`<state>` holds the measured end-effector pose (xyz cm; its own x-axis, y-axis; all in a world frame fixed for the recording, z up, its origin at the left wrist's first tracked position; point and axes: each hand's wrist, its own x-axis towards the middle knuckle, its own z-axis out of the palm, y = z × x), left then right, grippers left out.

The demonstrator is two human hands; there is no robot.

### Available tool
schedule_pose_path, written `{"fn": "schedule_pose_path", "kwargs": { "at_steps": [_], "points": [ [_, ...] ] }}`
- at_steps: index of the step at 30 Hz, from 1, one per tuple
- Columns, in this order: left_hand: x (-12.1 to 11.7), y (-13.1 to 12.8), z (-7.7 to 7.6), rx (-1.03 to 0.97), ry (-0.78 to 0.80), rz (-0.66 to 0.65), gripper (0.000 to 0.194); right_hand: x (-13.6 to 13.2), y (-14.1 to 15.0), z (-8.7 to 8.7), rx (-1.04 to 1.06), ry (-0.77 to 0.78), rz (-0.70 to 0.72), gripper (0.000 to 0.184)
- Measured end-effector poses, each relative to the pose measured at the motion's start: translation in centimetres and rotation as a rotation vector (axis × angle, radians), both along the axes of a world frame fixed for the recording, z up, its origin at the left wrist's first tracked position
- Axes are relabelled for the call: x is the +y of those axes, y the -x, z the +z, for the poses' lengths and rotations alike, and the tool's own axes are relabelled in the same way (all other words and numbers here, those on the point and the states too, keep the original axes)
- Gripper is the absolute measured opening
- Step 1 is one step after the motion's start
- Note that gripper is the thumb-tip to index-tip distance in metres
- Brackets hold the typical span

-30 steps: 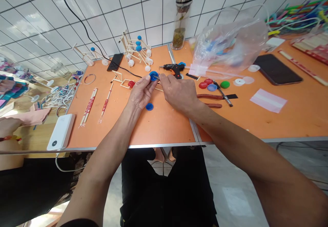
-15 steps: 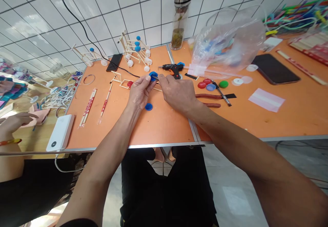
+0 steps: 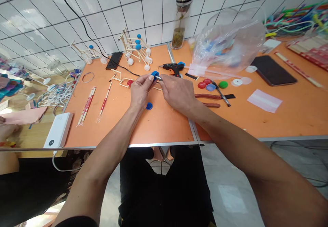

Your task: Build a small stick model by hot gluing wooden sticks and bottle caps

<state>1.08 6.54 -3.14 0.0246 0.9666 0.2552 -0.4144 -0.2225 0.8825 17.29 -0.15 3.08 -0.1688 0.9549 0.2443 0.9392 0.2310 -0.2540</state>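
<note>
My left hand (image 3: 139, 91) pinches a blue bottle cap (image 3: 154, 73) above the orange table (image 3: 164, 128). From the fingers of my right hand (image 3: 179, 92) juts a thin silvery tool (image 3: 158, 78), its tip against or just beside the cap. Most of the tool is hidden by the fist, so its kind does not show. A second blue bottle cap (image 3: 149, 106) lies below my left fingers. Behind my hands rests a black glue gun (image 3: 174, 69). A small stick frame (image 3: 123, 81) with a red cap sits left of my left hand.
Stick models (image 3: 135, 47) with blue caps stand by the tiled wall. Red-handled pliers (image 3: 208, 96), coloured caps (image 3: 223, 84) and a dark phone (image 3: 275, 70) lie on the right. At left are wrapped chopsticks (image 3: 87, 105), a white power bank (image 3: 58, 130) and another person's hand (image 3: 7, 129).
The blue cap has tipped in my left fingers, and more of the silvery tool shows at its edge. At far left, the other person's hand has drawn back from the pink sheet's top.
</note>
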Motion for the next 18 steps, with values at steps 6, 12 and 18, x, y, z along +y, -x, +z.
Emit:
{"fn": "schedule_pose_path", "kwargs": {
  "at_steps": [6,12,18],
  "points": [
    [0.0,-0.2,-0.1,0.034,-0.019,0.042,0.044,1.5,-0.7,-0.7,0.504,0.042,0.11,0.03],
    [-0.3,-0.5,0.0,0.083,-0.048,0.092,0.046,2.1,-0.8,-1.2,1.212,0.424,0.171,0.029],
    [-0.6,-0.5,0.1,0.16,-0.061,0.161,0.037,2.0,-0.4,-1.1,1.094,0.392,0.136,0.024]
  ]
}}
